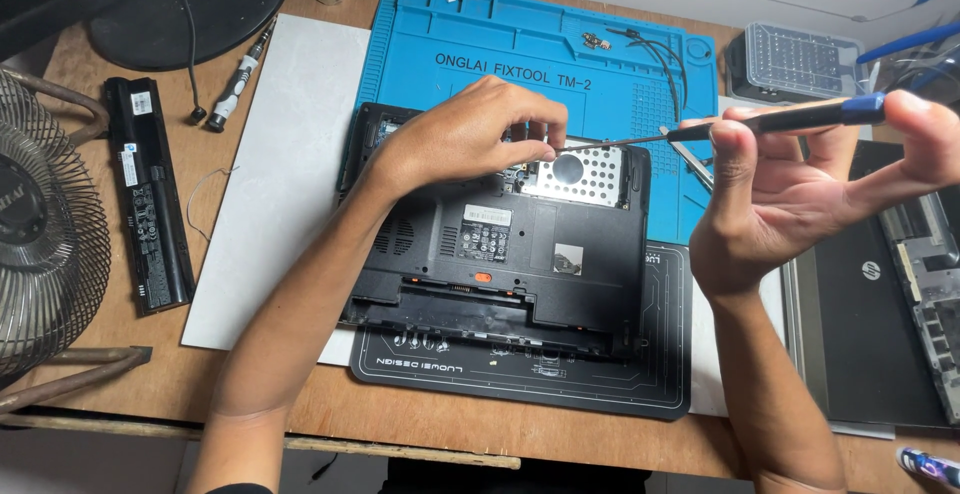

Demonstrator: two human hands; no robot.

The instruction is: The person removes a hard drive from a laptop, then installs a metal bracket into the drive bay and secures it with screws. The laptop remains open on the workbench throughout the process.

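Note:
A black laptop (pixel 500 254) lies upside down on a black mat (pixel 560 379), its battery bay empty and a silver perforated drive cover (pixel 585 176) exposed. My left hand (pixel 470 134) rests on the laptop's far edge, fingertips pinched at the tip of a screwdriver, seemingly on something tiny. My right hand (pixel 800 174) holds that long black-and-blue screwdriver (pixel 760 122) level, its shaft pointing left toward the drive cover.
A blue repair mat (pixel 480 44) with loose wires and small parts lies behind. A black battery (pixel 150 194) and a second screwdriver (pixel 238 74) sit left, beside a wire fan guard (pixel 40 234). A bit case (pixel 795 59) and another opened laptop (pixel 880 324) are right.

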